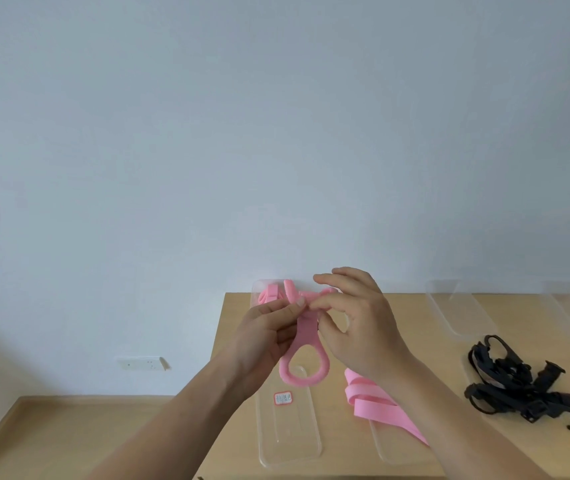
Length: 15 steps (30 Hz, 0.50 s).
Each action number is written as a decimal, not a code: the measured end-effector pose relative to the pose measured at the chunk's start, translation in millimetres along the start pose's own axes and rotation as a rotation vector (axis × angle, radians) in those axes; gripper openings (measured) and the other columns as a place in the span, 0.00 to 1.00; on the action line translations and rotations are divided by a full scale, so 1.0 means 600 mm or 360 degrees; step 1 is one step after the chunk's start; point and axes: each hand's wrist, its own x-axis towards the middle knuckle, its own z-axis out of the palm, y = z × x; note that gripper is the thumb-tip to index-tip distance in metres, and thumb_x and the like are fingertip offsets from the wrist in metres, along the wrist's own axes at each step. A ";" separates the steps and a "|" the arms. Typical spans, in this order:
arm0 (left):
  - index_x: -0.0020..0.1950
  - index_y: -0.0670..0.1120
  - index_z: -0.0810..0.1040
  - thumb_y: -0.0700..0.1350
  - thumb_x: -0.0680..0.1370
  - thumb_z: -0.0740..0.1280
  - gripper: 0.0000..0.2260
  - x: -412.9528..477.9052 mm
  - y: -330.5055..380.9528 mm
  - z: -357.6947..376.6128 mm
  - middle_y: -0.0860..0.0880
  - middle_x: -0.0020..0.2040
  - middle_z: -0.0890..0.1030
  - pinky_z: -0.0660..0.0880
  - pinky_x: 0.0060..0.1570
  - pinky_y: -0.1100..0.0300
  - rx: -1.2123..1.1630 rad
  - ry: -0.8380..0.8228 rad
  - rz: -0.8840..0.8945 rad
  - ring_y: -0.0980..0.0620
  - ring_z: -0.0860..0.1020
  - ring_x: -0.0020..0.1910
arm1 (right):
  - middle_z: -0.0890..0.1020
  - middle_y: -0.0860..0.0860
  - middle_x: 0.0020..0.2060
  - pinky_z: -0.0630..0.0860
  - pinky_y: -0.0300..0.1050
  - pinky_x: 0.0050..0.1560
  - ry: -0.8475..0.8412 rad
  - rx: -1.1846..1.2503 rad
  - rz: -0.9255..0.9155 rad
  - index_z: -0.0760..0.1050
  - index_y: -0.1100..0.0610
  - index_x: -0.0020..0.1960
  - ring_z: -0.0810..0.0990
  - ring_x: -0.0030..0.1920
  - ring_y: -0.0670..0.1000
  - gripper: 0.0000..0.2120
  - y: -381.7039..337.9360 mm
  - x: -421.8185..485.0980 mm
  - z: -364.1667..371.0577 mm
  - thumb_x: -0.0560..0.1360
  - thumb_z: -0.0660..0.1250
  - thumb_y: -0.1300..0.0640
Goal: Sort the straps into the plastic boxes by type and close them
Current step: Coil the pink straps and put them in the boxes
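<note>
- Both hands are raised over the near-left part of the desk point(415, 341), working on one pink strap point(306, 355).
- The left hand point(269, 334) has its fingers point(290, 311) pinched together on the strap's upper end; the right hand point(356, 327) pinches the same spot with thumb and forefinger, its other fingers spread apart above.
- The strap's ring end hangs down between the wrists, over a clear box point(288, 427) that bears a small red-edged label point(282, 398).
- More pink strap shows bunched at the far end of that box, behind the hands; whether it lies inside cannot be told.
- A loose pink band point(377, 407) lies across a second clear piece just to the right.
- A heap of black straps point(515, 386) sits well to the right, unsorted; two more clear boxes point(456, 313) lie by the wall.
- Judged step: folding or fastening a pink strap before boxing it; sorting looks early, and no box looks shut.
- The next move likely calls for lowering the strap flat into the labelled box, ring tucked within the rim so a lid can seat.
</note>
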 end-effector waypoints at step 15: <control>0.68 0.38 0.78 0.33 0.79 0.71 0.18 -0.007 0.004 -0.021 0.35 0.64 0.82 0.72 0.72 0.38 0.0228 -0.0004 0.0102 0.33 0.78 0.67 | 0.81 0.41 0.45 0.74 0.41 0.50 -0.0512 0.0221 0.0325 0.79 0.50 0.53 0.77 0.49 0.46 0.11 0.001 0.005 -0.003 0.72 0.69 0.61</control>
